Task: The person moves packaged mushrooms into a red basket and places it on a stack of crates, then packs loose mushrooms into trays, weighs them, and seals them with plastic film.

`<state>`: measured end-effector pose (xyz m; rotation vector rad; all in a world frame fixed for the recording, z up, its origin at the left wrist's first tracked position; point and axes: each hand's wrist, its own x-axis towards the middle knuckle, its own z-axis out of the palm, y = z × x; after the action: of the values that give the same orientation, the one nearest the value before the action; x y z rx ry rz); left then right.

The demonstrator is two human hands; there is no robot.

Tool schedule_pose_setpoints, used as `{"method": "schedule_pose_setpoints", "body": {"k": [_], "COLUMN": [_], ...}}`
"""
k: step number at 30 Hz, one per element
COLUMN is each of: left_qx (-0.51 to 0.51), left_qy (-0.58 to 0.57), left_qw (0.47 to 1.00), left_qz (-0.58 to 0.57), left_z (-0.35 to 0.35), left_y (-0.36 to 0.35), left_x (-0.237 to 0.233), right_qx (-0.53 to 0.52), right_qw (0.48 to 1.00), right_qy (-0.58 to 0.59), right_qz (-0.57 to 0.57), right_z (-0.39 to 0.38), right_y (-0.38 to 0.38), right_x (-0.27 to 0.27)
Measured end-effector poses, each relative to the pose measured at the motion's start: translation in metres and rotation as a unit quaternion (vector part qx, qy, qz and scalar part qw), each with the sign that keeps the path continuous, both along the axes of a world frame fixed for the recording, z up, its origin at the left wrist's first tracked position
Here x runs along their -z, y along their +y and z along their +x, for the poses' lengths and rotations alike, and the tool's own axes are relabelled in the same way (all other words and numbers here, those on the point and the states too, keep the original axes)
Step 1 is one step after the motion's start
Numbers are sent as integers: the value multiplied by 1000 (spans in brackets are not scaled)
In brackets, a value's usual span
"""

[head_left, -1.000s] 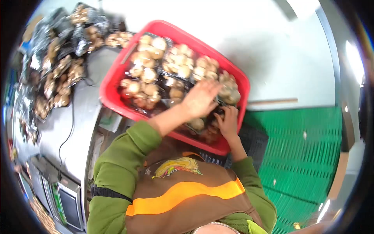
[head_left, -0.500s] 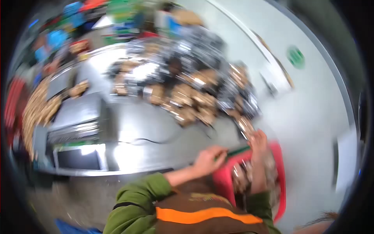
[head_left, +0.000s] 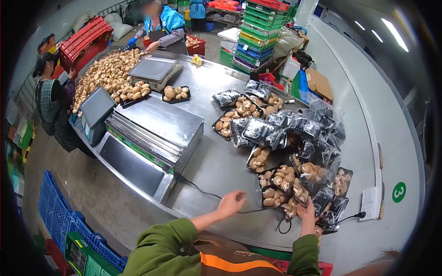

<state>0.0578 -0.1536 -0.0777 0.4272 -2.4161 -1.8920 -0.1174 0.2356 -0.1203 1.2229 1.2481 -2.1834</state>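
Note:
My left hand (head_left: 231,204) hovers over the steel table's front part, empty, its fingers bent and apart. On the right, my right hand (head_left: 305,211) grips the near end of a wrapped tray of mushrooms (head_left: 300,191), which is tilted at the front of the pile. Around it lie more mushroom trays (head_left: 282,178), black with brown mushrooms under clear film. Several wrapped packs (head_left: 260,130) lie bottom up, showing their black undersides. Below my hands, the red basket (head_left: 326,268) is mostly hidden by my arms and apron.
A wrapping machine (head_left: 156,133) stands on the steel table (head_left: 216,170), its black cable running toward the pile. Loose mushrooms (head_left: 108,73) and a scale (head_left: 153,69) are farther back. Two people work at the far side, one holding a red crate (head_left: 86,43). A white wall borders the right.
The view has swung up and left. My left hand has come off the green edge by the basket. My right hand has moved from above the basket to the pile, onto a tray.

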Motion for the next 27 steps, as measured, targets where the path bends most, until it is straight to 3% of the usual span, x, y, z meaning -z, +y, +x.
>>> {"method": "schedule_pose_setpoints", "body": {"k": [4, 8, 16, 20, 23, 25, 26, 27], "left_qx": [14, 62, 96, 116, 159, 167, 195, 262], "left_qy": [-15, -8, -24, -17, -22, 0, 12, -2], "left_qw": [999, 998, 995, 993, 987, 986, 981, 964], "left_qz": [26, 21, 27, 3, 1, 4, -8, -46], "left_z": [-9, -10, -10, -14, -19, -22, -28, -33], "left_y": [1, 11, 19, 30, 42, 53, 62, 70], "left_x": [3, -1, -6, -4, 1, -12, -3, 3], "right_qx": [22, -11, 29, 75, -22, -114, -135, -155], "right_qw": [999, 1000, 1000, 996, 971, 941, 911, 871], "right_qy": [-35, 11, -2, 40, 179, 262, 304, 322], "right_qz": [35, 4, 1, 15, 158, 182, 243, 336], "right_z": [-1, 4, 12, 33, 63, 96, 109, 132], "right_y": [-4, -4, -5, 1, 10, -41, -48, -75], "right_x": [0, -4, -2, 2, 1, -83, -102, -169]}}
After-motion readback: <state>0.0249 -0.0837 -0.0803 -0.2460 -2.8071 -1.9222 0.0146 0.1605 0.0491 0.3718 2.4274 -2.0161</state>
